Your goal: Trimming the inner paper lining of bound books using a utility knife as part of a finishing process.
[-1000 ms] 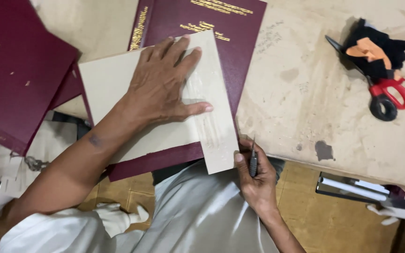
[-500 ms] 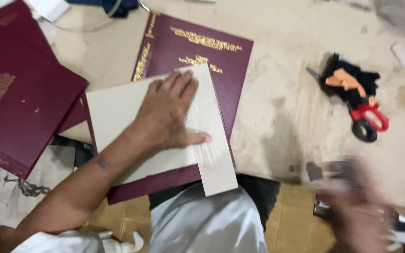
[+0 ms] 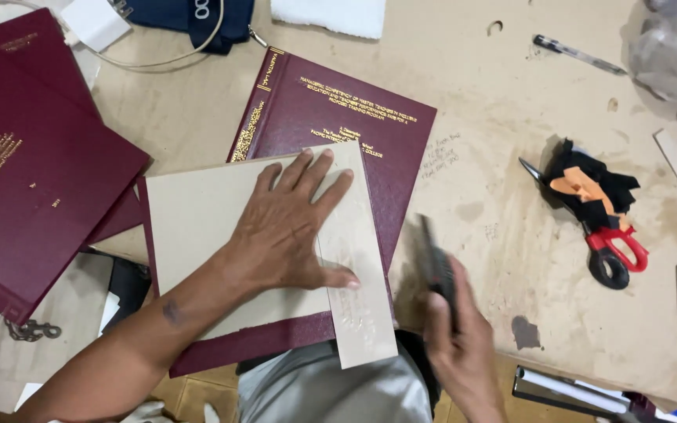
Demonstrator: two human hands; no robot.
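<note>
Left hand pinning board, right hand gripping knife

Our left hand (image 3: 291,227) presses flat, fingers spread, on the grey board (image 3: 197,227); our right hand (image 3: 460,337), closed around the utility knife (image 3: 436,270), sits just right of the board's near-far edge.

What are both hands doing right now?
Left hand: open, pressed flat on the beige board.
Right hand: closed around a dark, blurred tool, perhaps a cutter.

The hardcover book (image 3: 370,125) was maroon with gold lettering, and the board (image 3: 197,227) on it was plain pale grey. The scissors (image 3: 613,247) had red handles; the worktable (image 3: 511,78) was stained tan.
</note>
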